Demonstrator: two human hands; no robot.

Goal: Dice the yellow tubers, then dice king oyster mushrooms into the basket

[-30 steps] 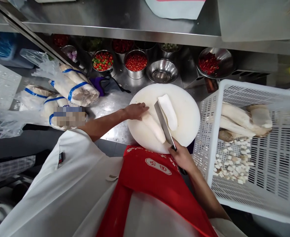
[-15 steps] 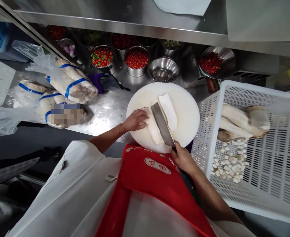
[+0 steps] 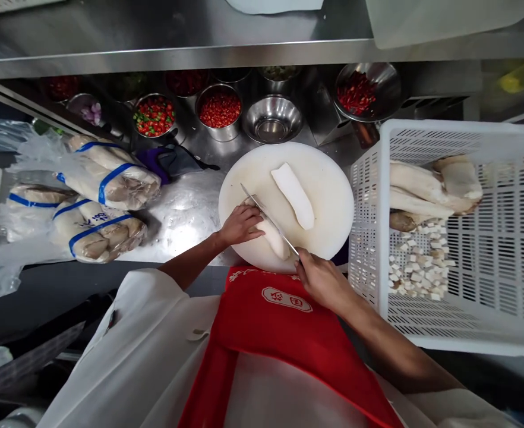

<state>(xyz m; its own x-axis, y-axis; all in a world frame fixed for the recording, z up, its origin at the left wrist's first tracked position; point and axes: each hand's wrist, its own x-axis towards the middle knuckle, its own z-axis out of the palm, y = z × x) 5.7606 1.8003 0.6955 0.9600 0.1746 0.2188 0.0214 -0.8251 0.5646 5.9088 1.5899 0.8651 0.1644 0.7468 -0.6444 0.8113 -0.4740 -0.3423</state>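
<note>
On a round white cutting board (image 3: 328, 196), my left hand (image 3: 243, 224) presses and steadies a king oyster mushroom piece (image 3: 274, 239), fingers curled over its far part. My right hand (image 3: 322, 274) grips a cleaver (image 3: 271, 222) by the handle. Its blade stands nearly edge-on along the right side of that piece, close to my left fingertips; whether it has cut in, I cannot tell. A long, flat white mushroom slice (image 3: 294, 195) lies apart, to the right of the blade.
A white plastic basket (image 3: 384, 238) at the right holds whole mushrooms (image 3: 422, 184) and diced mushroom (image 3: 422, 261). Bagged mushrooms (image 3: 106, 235) lie at the left. Metal bowls of chopped chillies (image 3: 220, 111) and an overhanging steel shelf (image 3: 208, 53) stand behind the board.
The cleaver has turned from showing its broad side to nearly edge-on and shifted left over the held piece. My left hand stays on the mushroom. The whole view has shifted somewhat.
</note>
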